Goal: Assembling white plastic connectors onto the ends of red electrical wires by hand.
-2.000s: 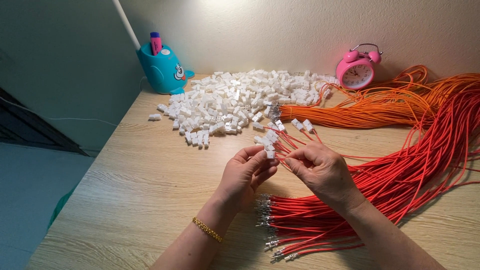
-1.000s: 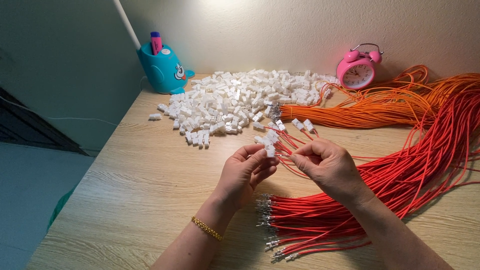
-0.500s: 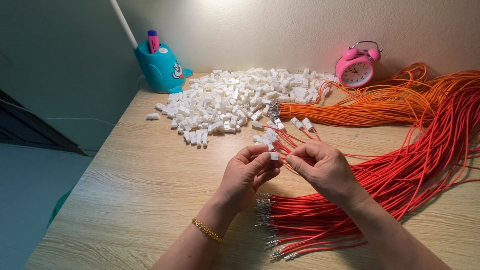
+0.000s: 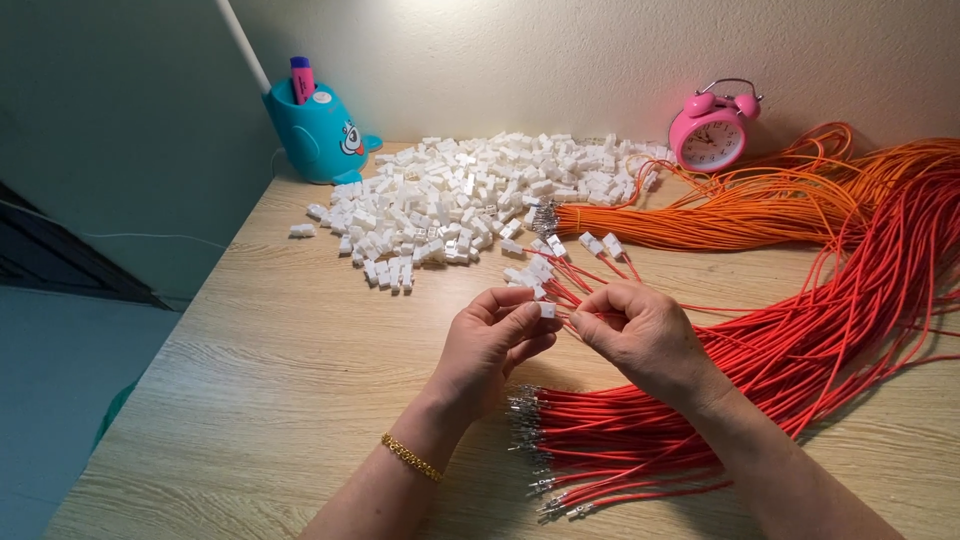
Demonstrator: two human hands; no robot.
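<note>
In front of the white heap (image 4: 470,205), the left hand (image 4: 490,345) pinches a connector (image 4: 546,310) shut; the right hand (image 4: 640,335), closed on a red wire (image 4: 575,318), should feed its tip in straight.

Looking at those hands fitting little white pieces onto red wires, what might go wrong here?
The left hand pinches a small white connector by its fingertips alone, so it might slip onto the table. The red wires lie loose under the right hand, whose wrist may drag and tangle them. The white connector pile reaches toward the table's left edge, so outlying pieces might get knocked off.
</note>
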